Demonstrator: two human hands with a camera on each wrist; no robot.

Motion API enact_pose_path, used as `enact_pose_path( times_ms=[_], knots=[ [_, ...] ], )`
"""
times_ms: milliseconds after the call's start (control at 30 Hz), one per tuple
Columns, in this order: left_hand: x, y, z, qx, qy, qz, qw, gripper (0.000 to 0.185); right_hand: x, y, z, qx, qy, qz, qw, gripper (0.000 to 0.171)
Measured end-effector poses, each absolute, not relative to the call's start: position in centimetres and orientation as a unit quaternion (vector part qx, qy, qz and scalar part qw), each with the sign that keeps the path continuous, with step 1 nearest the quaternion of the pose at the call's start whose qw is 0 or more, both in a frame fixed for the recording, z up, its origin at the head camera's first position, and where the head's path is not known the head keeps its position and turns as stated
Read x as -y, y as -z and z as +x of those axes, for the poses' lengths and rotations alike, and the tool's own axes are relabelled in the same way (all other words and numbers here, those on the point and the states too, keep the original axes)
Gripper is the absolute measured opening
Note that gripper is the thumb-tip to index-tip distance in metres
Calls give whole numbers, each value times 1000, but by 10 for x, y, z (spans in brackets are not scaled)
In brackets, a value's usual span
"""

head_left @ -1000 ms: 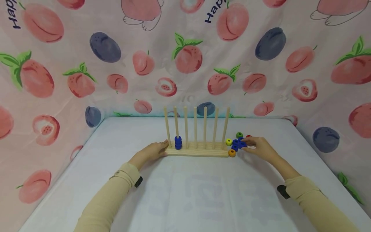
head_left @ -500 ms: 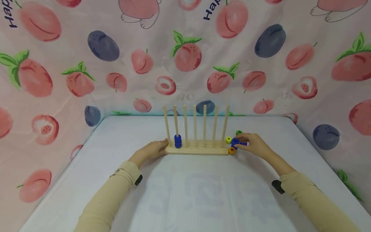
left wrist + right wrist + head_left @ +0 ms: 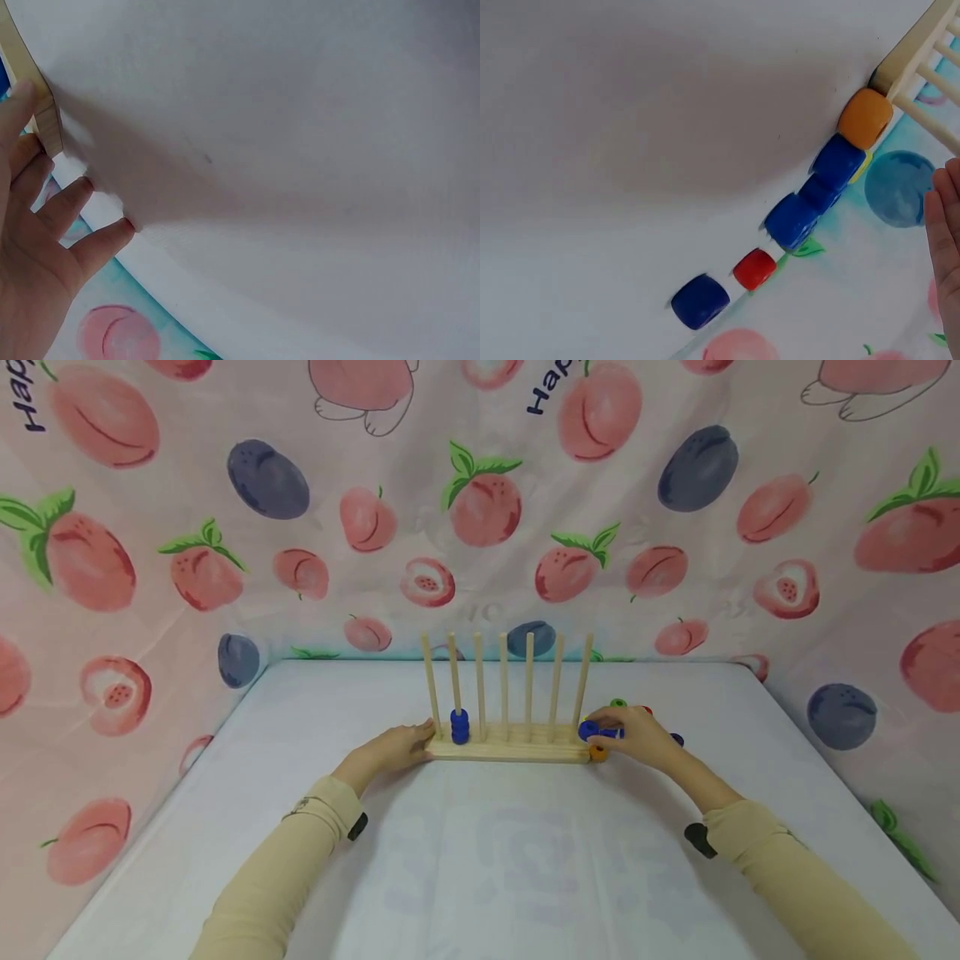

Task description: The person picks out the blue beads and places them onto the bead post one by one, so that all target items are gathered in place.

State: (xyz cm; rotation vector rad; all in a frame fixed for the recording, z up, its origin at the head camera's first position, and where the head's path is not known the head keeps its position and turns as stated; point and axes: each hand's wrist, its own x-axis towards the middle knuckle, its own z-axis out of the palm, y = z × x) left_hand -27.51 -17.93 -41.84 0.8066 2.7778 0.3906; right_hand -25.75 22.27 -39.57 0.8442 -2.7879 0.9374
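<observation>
A wooden peg rack (image 3: 510, 750) stands upright on the table, with a row of several tall pegs. Blue beads (image 3: 460, 727) are stacked on its second peg from the left. My left hand (image 3: 393, 749) holds the rack's left end; in the left wrist view its thumb (image 3: 21, 101) lies on the wood and the outer fingertips reach the tabletop. At the right end, my right hand (image 3: 633, 733) pinches a blue bead (image 3: 588, 731) close beside the last peg. The right wrist view shows only that hand's straight-looking fingers (image 3: 945, 217), with the held bead out of sight.
An orange bead (image 3: 865, 118) lies against the rack's right end. Beyond it are blue beads (image 3: 790, 221), a red bead (image 3: 754, 268) and a separate blue bead (image 3: 700, 301). A green bead (image 3: 617, 703) lies farther back. Fruit-printed cloth (image 3: 487, 510) hangs behind the table.
My right hand has picked a blue bead from the cluster and moved left with it to the rack's right end. My left hand stays at the left end.
</observation>
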Motion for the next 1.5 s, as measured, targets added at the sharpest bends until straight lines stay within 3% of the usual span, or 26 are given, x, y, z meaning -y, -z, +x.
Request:
enact_pose_path(
  times_ms=[467, 1067, 1500],
  knots=[
    [180, 415, -278, -947, -136, 271, 101, 61, -190, 393, -263, 913, -315, 261, 5, 36],
    [173, 423, -277, -947, -127, 277, 98, 60, -163, 398, -259, 894, -339, 292, 19, 32],
    [176, 424, -276, -954, -90, 277, 64, 63, -138, 391, -263, 869, -349, 347, 47, 30]
  ],
)
